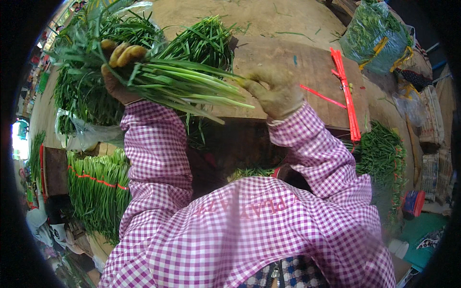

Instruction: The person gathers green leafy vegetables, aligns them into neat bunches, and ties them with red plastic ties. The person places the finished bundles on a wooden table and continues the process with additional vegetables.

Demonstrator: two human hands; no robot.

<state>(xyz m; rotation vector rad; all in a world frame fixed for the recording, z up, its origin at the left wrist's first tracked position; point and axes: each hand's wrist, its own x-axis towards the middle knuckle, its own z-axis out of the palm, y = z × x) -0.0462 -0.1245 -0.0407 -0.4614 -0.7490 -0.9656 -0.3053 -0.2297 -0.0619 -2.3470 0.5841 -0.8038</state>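
Note:
My left hand [120, 68], in a soiled yellowish glove, is closed around a bunch of long green leafy stalks [187, 84], like garlic chives, with the pale ends pointing right. My right hand [272, 91], gloved and blurred by motion, is at the bunch's right end, its fingertips touching or pinching a thin stalk tip. Behind the bunch lies a heap of loose green stalks [205, 41] on a wooden board [324, 75]. A bundle of red ties [345, 93] rests on the board to the right, with one loose red strip [322, 96] beside it.
A larger leafy heap in plastic [86, 97] is at the left. Bundles with red ties stand at the lower left [97, 190] and lie at the right [381, 158]. A filled plastic bag [376, 39] sits at the upper right, a red and blue container [414, 202] lower down.

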